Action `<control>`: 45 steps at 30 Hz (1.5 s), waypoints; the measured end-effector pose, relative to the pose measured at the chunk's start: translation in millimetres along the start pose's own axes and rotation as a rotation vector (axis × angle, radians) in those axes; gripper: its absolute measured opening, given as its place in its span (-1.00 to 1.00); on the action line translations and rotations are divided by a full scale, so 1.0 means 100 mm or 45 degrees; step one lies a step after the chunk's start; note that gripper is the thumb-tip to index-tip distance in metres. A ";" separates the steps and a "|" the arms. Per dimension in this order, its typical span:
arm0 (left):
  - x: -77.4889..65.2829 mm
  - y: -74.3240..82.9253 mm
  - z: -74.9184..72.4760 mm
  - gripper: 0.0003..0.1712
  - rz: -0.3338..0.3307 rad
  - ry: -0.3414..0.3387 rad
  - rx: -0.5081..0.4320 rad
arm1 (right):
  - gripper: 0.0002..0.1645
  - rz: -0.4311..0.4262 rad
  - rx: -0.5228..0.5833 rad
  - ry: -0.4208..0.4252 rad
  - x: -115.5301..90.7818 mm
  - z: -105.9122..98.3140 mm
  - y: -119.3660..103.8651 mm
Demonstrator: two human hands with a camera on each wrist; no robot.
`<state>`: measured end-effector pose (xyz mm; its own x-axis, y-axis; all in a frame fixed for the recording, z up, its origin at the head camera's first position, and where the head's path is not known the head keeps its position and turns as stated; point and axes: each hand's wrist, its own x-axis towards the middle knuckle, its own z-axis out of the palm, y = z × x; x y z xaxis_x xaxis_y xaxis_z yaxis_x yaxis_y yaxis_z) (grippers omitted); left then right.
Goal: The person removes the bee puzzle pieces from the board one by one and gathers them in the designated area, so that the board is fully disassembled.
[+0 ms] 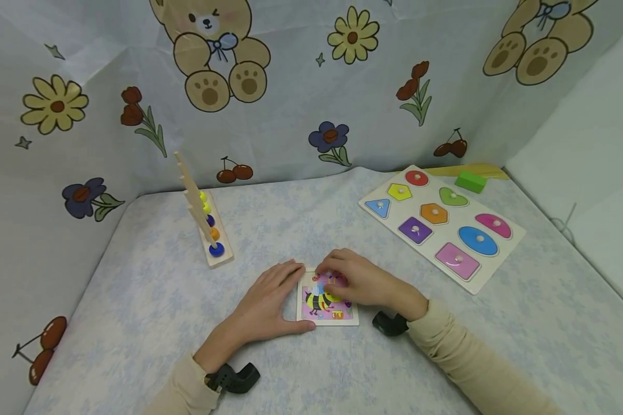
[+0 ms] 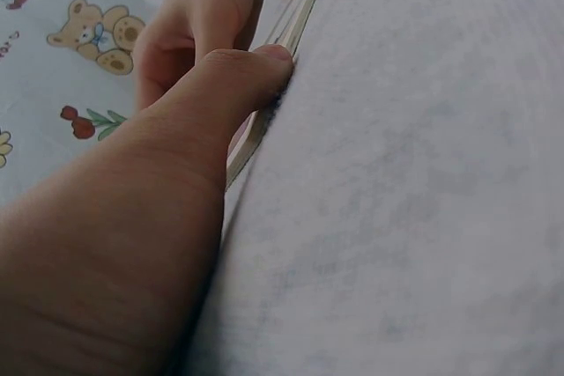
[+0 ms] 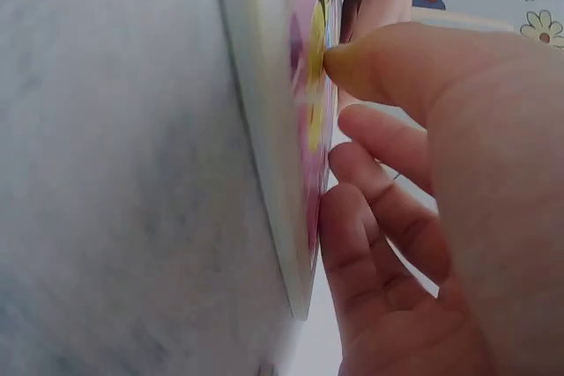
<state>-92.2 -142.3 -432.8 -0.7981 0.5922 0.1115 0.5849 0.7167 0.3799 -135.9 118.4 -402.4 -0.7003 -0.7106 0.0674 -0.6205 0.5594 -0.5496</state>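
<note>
A small bee jigsaw puzzle (image 1: 327, 308) in a pale square tray (image 1: 337, 324) lies flat on the table. My left hand (image 1: 270, 300) spans the tray's left side. Its fingertips sit at the far left corner and its thumb (image 2: 264, 63) at the near edge, holding the tray between them. Over the upper right of the picture, my right hand (image 1: 360, 279) bends its fingers and covers part of the puzzle. In the right wrist view, the right thumb (image 3: 361, 68) rests on a yellow part, with the other fingertips close along the picture surface.
A wooden stacking stand (image 1: 220, 259) with coloured beads and upright pegs stands at the back left. At the back right lies a knobbed shape board (image 1: 474, 285), with a green block (image 1: 471, 182) beyond it. A printed cloth (image 1: 290, 86) hangs behind the table.
</note>
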 end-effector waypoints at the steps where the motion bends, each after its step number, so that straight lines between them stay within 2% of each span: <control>1: 0.00 0.00 0.00 0.29 0.000 -0.001 0.001 | -0.66 -0.001 -0.001 0.001 0.00 0.01 0.00; 26: 0.00 0.00 0.00 0.30 -0.006 -0.007 0.008 | -0.68 0.112 -0.025 0.020 0.03 -0.01 -0.09; 33: 0.01 -0.01 -0.01 0.29 -0.020 -0.024 0.001 | -0.69 0.094 -0.050 0.025 0.03 -0.04 -0.12; 45: 0.01 0.00 -0.01 0.29 -0.024 -0.031 -0.006 | -0.70 0.132 0.001 0.011 0.03 -0.02 -0.11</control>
<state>-93.0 -142.7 -431.6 -0.8052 0.5873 0.0816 0.5688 0.7261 0.3863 -132.3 110.8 -394.6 -0.7636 -0.6454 0.0172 -0.5445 0.6294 -0.5544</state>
